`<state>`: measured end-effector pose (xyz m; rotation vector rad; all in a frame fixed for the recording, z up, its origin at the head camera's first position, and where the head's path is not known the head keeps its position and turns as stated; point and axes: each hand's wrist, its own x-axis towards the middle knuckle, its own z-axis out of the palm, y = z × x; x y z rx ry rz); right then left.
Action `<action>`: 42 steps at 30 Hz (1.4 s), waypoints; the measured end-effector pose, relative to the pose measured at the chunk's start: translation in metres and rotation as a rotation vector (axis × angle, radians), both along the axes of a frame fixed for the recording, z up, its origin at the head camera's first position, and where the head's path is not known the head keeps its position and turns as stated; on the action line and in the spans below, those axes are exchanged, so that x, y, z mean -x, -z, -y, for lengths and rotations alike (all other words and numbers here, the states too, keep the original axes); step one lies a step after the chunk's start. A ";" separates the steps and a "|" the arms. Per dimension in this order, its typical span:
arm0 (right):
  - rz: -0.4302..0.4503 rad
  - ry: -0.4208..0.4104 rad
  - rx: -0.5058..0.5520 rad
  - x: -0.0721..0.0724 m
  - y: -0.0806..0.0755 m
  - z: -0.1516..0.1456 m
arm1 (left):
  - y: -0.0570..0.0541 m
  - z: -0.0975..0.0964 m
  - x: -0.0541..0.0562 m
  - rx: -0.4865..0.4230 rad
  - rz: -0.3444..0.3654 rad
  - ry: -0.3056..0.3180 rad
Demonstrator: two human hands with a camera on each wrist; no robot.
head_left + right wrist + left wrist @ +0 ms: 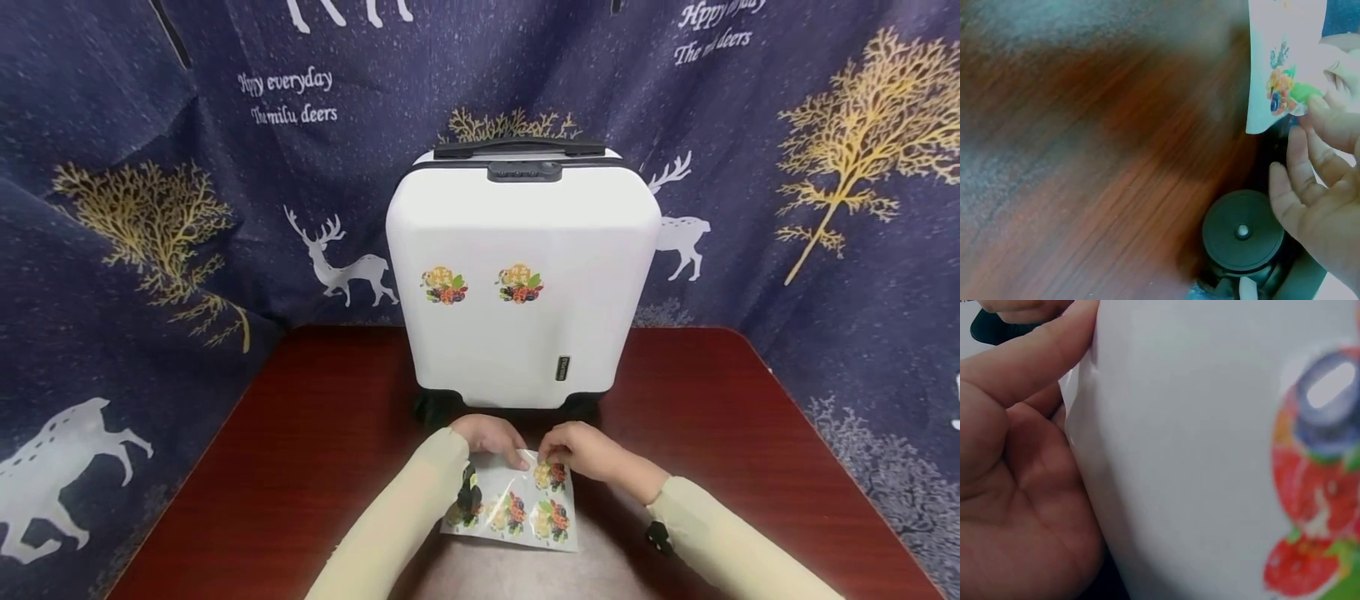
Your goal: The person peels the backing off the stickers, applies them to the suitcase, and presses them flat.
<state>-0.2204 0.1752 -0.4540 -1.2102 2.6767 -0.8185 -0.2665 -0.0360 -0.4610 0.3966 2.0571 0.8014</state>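
Before the white suitcase: your sticker sheet
Your left grip pinches its far edge, your right grip a sticker.

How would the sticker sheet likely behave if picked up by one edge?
The sticker sheet would probably flop, since its thin edge buckles beside the left hand. It looks light, being thin and flat. It may be somewhat slippery, given its glossy reflections.
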 end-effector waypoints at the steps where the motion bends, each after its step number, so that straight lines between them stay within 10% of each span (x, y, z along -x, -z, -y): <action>1: 0.012 -0.002 -0.002 -0.001 0.001 0.000 | 0.001 0.000 -0.001 -0.003 -0.001 0.000; 16: 0.013 0.085 -0.005 -0.003 -0.004 -0.006 | 0.004 -0.002 -0.005 0.029 -0.153 -0.054; 42: 0.187 0.131 0.029 -0.002 -0.006 -0.011 | 0.003 -0.003 -0.004 0.066 -0.195 -0.135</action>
